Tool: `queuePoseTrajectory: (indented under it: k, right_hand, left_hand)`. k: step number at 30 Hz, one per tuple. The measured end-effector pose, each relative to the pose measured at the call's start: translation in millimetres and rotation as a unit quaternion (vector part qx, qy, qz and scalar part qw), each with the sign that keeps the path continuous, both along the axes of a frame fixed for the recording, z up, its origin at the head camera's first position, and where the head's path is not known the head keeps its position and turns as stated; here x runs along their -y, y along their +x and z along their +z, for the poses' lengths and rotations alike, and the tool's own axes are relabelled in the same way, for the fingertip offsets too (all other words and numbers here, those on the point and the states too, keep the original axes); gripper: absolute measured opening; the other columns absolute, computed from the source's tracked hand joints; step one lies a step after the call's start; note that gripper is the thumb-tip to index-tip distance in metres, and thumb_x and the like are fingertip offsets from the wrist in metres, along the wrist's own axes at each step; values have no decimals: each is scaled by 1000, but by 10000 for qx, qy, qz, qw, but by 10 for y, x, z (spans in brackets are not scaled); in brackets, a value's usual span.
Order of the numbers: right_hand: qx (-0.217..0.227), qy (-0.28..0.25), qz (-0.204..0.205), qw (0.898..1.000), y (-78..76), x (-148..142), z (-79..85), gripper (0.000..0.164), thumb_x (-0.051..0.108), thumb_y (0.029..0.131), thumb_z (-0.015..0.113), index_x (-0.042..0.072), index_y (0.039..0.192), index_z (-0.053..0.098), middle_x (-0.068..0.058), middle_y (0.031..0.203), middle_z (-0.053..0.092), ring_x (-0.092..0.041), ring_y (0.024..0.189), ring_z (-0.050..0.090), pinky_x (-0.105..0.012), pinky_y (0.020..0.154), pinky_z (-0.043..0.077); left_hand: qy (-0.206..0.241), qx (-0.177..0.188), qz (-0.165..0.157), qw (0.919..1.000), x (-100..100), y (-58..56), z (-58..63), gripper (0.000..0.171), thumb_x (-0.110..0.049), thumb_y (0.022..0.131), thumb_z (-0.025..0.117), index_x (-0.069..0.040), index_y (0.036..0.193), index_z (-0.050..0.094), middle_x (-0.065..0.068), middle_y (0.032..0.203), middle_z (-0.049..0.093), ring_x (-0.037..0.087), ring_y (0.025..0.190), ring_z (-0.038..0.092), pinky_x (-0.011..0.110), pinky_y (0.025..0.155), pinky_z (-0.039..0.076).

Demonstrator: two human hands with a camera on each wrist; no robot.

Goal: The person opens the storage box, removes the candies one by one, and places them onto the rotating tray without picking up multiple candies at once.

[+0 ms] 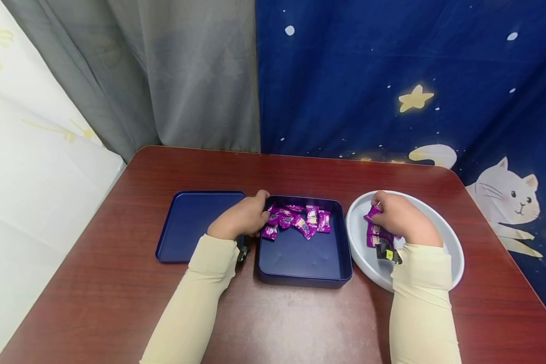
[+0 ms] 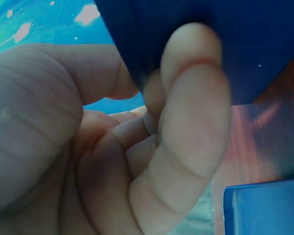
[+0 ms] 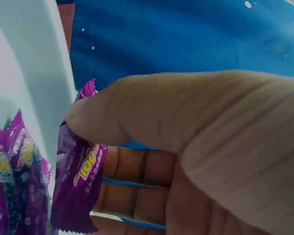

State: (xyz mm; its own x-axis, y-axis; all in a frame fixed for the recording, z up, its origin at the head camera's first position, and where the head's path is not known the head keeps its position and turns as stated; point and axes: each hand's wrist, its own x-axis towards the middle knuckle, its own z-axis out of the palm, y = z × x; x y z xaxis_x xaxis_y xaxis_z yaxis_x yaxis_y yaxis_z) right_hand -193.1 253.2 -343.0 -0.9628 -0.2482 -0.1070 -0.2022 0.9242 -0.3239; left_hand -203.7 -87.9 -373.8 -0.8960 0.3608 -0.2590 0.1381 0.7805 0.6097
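My right hand (image 1: 402,217) is over the white round tray (image 1: 452,253) and pinches a purple wrapped candy (image 3: 81,171) between thumb and fingers. More purple candies (image 3: 19,181) lie in the tray beside it, partly hidden by the hand in the head view. At the left wall of the dark blue square box (image 1: 305,258), my left hand (image 1: 243,215) grips the side near the far corner, fingers curled against it in the left wrist view. Several purple candies (image 1: 302,226) lie in the far half of that box.
A flat dark blue lid (image 1: 195,222) lies left of the box, partly under the left forearm. The box and the white tray stand side by side on the brown wooden table (image 1: 300,323). Grey and blue curtains (image 1: 368,76) hang behind the table's far edge.
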Motion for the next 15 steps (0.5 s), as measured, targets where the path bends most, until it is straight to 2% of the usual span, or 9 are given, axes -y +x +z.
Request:
queuePoseTrajectory:
  k: [6, 11, 15]
  right_hand:
    - [106, 60, -75, 9999, -36, -14, -74, 21, 6, 78, 62, -1, 97, 56, -10, 74, 58, -21, 64, 51, -38, 62, 43]
    - [134, 38, -70, 9999, -54, -21, -134, 12, 4, 76, 60, 3, 87, 56, -8, 68, 55, -20, 62, 51, -36, 58, 42]
    - [332, 37, -114, 9994, -46, -50, -142, 12, 3, 76, 59, 2, 87, 55, -8, 69, 56, -19, 60, 52, -35, 56, 43]
  left_hand:
    - [-28, -25, -19, 10000, 1, 5, 0, 52, -17, 97, 46, -6, 143, 24, 10, 69, 62, 17, 52, 60, 32, 54, 49]
    - [-28, -37, -23, 10000, 1, 4, -3, 52, -17, 97, 46, -6, 143, 24, 10, 71, 62, 17, 53, 60, 32, 54, 50]
    - [-22, -52, -40, 10000, 0, 3, -3, 52, -17, 97, 46, -6, 143, 24, 11, 71, 62, 17, 52, 60, 32, 55, 50]
